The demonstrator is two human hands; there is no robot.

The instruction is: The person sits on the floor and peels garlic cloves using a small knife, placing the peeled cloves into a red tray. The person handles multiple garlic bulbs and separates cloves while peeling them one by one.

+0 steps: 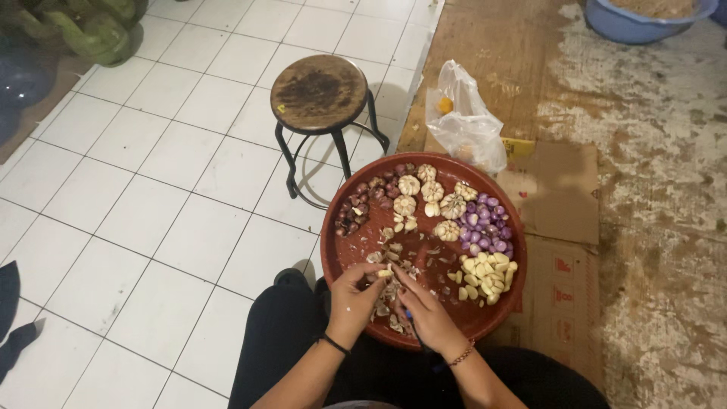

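A round red tray (344, 254) rests on my lap. It holds whole garlic bulbs (432, 198), unpeeled dark shallots (363, 201), peeled purple shallots (485, 227), peeled garlic cloves (486, 276) and loose skins (390, 257). My left hand (353, 299) pinches a small garlic clove (385, 273) over the tray's near side. My right hand (432, 314) is closed around a small knife with a blue handle (409, 313), its fingertips touching the same clove.
A round wooden stool (319, 91) on black metal legs stands on the white tiled floor beyond the tray. A clear plastic bag (463, 121) lies on flattened cardboard (556, 189) to the right. A blue basin (644, 19) sits at the top right.
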